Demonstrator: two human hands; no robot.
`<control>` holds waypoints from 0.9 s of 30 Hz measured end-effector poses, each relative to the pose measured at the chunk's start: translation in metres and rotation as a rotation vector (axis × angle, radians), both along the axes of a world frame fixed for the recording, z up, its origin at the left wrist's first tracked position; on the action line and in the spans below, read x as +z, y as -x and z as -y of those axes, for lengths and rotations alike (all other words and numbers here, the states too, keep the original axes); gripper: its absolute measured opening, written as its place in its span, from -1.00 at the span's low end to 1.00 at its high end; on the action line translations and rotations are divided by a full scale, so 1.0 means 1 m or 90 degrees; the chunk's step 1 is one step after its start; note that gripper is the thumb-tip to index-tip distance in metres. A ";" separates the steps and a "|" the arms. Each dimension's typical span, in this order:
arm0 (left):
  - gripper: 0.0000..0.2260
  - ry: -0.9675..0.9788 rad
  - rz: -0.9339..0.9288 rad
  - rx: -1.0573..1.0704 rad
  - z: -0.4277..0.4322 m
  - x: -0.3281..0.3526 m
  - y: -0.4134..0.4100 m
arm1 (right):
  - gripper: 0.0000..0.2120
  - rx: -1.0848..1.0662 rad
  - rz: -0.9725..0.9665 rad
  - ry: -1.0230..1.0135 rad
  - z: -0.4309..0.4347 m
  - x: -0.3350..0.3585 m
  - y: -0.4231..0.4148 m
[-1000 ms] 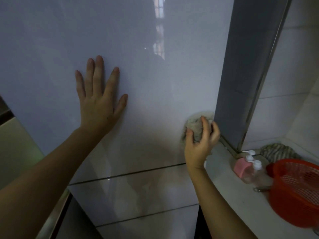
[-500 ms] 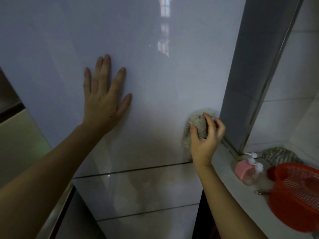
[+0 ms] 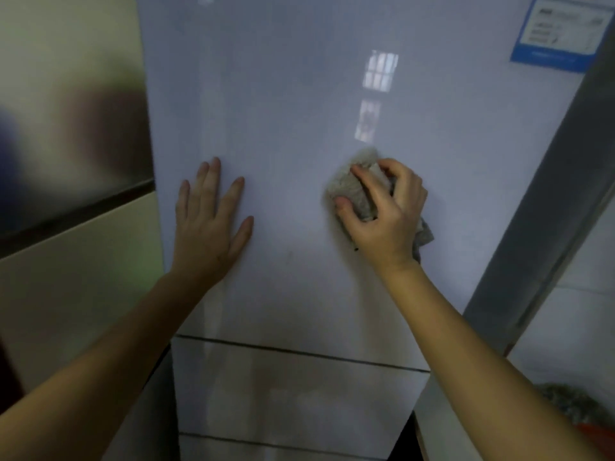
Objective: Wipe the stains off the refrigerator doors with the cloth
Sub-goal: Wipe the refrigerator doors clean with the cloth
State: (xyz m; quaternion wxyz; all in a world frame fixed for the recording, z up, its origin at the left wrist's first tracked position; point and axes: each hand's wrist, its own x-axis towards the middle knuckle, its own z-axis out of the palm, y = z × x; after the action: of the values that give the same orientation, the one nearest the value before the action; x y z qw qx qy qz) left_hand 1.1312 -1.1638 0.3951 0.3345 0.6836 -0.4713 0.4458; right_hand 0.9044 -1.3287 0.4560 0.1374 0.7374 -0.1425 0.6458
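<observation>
The glossy pale-grey upper refrigerator door (image 3: 293,104) fills the middle of the view. My left hand (image 3: 209,227) lies flat on it with fingers spread, holding nothing. To its right, my right hand (image 3: 386,211) presses a crumpled grey-beige cloth (image 3: 352,191) against the door near its middle. A corner of the cloth hangs out below my palm. A small dark speck (image 3: 356,249) shows on the door just under my right hand. Faint smears mark the lower drawer door (image 3: 293,390).
A blue-edged label (image 3: 559,31) sits on the door's top right. The fridge's grey side panel (image 3: 545,207) runs down the right, beside a white tiled wall (image 3: 579,317). A beige cabinet (image 3: 73,281) stands left. A mottled rag (image 3: 565,400) and red basket edge (image 3: 599,437) lie low right.
My right hand with the cloth has moved up and left from the door's lower right edge toward its middle. The view has shifted, showing the label and hiding the counter bottles.
</observation>
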 end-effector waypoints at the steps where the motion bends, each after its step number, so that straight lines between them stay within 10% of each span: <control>1: -0.44 0.005 -0.008 -0.004 -0.001 -0.003 -0.004 | -0.60 -0.004 -0.022 0.020 -0.002 0.000 -0.007; 11: -0.44 0.000 0.039 0.022 0.004 -0.016 -0.022 | -0.61 0.040 -0.331 0.225 -0.001 -0.052 -0.010; 18: -0.45 -0.014 0.051 0.026 0.002 -0.016 -0.026 | -0.60 -0.016 -0.124 0.102 -0.002 -0.014 -0.015; 27: -0.46 -0.012 0.050 0.038 -0.008 -0.011 -0.020 | -0.62 0.091 -0.439 0.245 0.003 -0.111 -0.018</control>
State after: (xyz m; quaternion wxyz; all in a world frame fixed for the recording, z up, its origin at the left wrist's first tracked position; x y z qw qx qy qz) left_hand 1.1507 -1.1561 0.3837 0.2956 0.6825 -0.4675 0.4778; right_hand 0.9226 -1.3320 0.3453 0.2673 0.8799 0.0871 0.3832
